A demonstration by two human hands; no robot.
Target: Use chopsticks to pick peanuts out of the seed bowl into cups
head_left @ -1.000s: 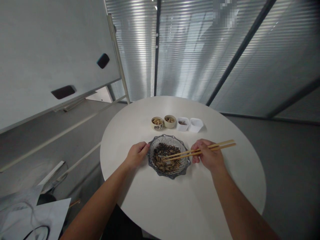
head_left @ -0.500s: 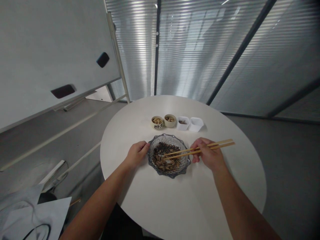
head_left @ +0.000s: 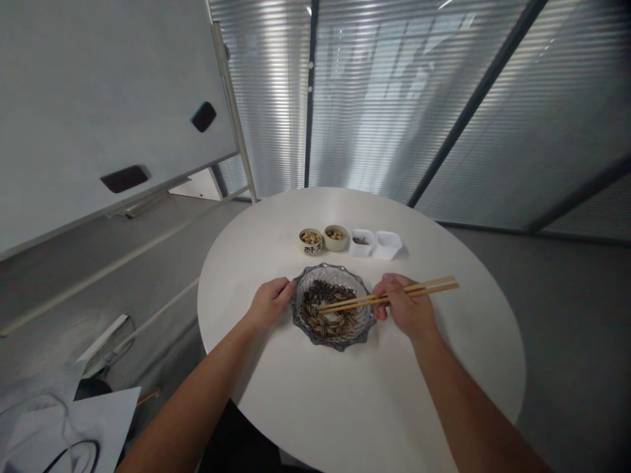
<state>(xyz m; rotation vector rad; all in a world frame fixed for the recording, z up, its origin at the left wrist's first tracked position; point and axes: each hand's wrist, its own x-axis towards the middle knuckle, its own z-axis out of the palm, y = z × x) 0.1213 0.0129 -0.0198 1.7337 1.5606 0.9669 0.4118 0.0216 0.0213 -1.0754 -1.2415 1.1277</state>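
Observation:
A scalloped glass bowl (head_left: pixel 365 328) stands on the round white table, holding striped sunflower seeds (head_left: pixel 315 322) and darker seeds (head_left: pixel 328 289) toward its far side. My left hand (head_left: pixel 271 301) grips the bowl's left rim between thumb and fingers. In my right hand (head_left: pixel 401 303), at the bowl's right edge, is a pair of wooden chopsticks (head_left: pixel 355 302). Their tips are close together among the sunflower seeds, left of the bowl's middle. Whether a seed is pinched between them is too small to tell.
Behind the bowl, in a row, are two cream cups (head_left: pixel 310 248) (head_left: pixel 336 244) with pale nuts or beans, a white dish (head_left: pixel 362 251) with a few dark bits, and another white dish (head_left: pixel 388 246). A whiteboard (head_left: pixel 123 85) leans in at left beyond the table (head_left: pixel 365 407).
My right hand has shifted slightly left with the chopsticks. Their tips have come closer together and moved a little left in the bowl. My left hand stays on the rim.

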